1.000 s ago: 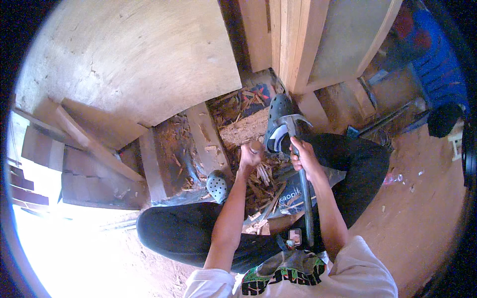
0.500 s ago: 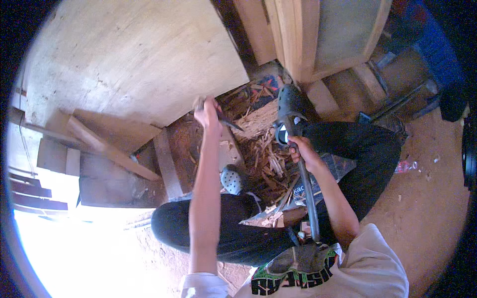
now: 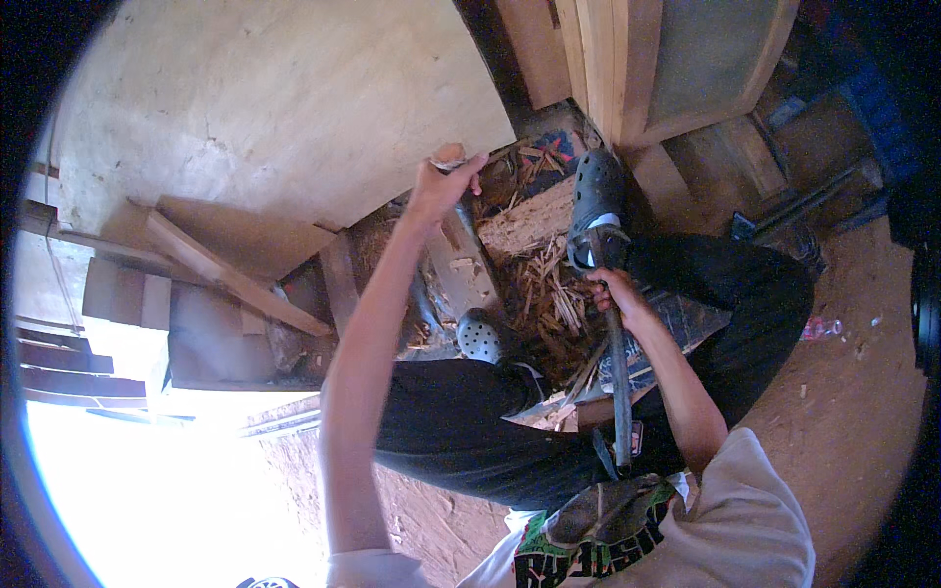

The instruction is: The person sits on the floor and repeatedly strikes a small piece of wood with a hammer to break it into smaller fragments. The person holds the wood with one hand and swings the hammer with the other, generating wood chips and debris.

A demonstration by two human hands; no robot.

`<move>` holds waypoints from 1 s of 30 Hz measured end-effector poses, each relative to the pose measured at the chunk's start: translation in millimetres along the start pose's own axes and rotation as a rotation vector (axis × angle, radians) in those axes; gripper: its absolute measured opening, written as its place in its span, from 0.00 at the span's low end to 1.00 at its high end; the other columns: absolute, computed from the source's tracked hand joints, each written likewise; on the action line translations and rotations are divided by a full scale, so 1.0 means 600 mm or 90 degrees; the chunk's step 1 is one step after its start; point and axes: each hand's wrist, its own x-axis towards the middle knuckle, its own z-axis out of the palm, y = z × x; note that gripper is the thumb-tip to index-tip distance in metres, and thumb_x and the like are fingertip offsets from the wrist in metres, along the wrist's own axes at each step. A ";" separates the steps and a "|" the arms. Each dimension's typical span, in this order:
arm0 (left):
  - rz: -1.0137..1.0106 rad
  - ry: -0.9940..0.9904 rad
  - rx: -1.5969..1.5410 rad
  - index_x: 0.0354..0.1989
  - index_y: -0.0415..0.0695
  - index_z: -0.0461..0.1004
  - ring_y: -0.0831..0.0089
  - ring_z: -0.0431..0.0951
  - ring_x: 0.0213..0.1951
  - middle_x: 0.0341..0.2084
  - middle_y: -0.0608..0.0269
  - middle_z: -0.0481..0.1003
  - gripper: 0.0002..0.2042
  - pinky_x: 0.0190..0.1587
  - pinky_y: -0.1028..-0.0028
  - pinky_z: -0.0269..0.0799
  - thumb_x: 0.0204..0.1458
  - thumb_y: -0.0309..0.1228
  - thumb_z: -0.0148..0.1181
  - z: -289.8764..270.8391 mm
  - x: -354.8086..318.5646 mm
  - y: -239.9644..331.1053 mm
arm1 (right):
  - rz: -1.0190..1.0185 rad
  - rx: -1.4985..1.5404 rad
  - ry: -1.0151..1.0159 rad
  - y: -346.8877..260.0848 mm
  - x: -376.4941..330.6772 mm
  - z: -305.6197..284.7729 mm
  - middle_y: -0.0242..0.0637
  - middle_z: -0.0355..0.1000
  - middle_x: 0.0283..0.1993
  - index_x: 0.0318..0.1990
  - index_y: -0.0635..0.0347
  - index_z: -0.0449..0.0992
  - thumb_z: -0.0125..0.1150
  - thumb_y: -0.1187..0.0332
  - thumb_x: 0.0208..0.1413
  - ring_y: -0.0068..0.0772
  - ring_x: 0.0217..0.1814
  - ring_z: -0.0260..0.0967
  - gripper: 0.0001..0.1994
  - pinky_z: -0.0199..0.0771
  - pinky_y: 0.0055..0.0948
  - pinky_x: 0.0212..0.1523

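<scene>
1. The splinter heap point(image 3: 557, 294) lies between the person's feet.
2. Beyond the heap and to its left, the left grip point(image 3: 446, 191) is closed around a wooden-ended tool point(image 3: 448, 154), its round end showing above the fist.
3. Just right of the heap, the right grip point(image 3: 613, 294) clasps a curved-headed tool point(image 3: 619, 392) just below its head; the grey handle runs back toward the person.
4. A rough wood block point(image 3: 529, 218) lies just beyond the heap.
5. Beyond the heap, leftward, stands a large pale panel point(image 3: 284, 108).
</scene>
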 end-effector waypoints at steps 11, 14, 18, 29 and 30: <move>-0.061 0.353 -0.166 0.37 0.39 0.65 0.76 0.70 0.23 0.21 0.67 0.71 0.28 0.28 0.74 0.68 0.43 0.50 0.71 0.108 0.038 -0.316 | 0.032 -0.071 0.002 -0.001 0.000 -0.001 0.21 0.59 0.20 0.33 0.52 0.67 0.60 0.66 0.50 0.12 0.16 0.53 0.08 0.53 0.16 0.15; -0.060 0.337 -0.223 0.34 0.41 0.65 0.77 0.69 0.22 0.20 0.67 0.70 0.23 0.26 0.74 0.66 0.45 0.44 0.71 0.113 0.027 -0.330 | 0.061 -0.037 -0.021 0.003 0.006 0.008 0.21 0.58 0.20 0.34 0.52 0.67 0.60 0.66 0.51 0.12 0.16 0.52 0.08 0.51 0.15 0.15; -0.051 0.367 -0.256 0.35 0.42 0.64 0.77 0.70 0.24 0.23 0.67 0.71 0.18 0.27 0.74 0.66 0.48 0.35 0.69 0.129 0.018 -0.336 | 0.111 -0.016 -0.019 0.002 0.009 0.013 0.22 0.61 0.20 0.33 0.53 0.71 0.61 0.62 0.49 0.15 0.16 0.56 0.08 0.52 0.17 0.14; 0.045 0.178 -0.355 0.35 0.42 0.64 0.78 0.72 0.25 0.22 0.68 0.72 0.14 0.26 0.73 0.67 0.46 0.26 0.65 0.153 0.031 -0.439 | 0.090 -0.028 -0.002 -0.003 0.001 0.018 0.20 0.58 0.20 0.34 0.51 0.69 0.61 0.63 0.49 0.14 0.16 0.53 0.08 0.52 0.17 0.14; 0.040 0.138 -0.465 0.35 0.42 0.64 0.78 0.73 0.25 0.22 0.68 0.72 0.14 0.27 0.73 0.68 0.46 0.26 0.65 0.153 0.031 -0.446 | 0.090 -0.029 0.013 -0.004 0.000 0.017 0.20 0.58 0.20 0.33 0.52 0.69 0.61 0.63 0.49 0.14 0.15 0.53 0.08 0.52 0.17 0.14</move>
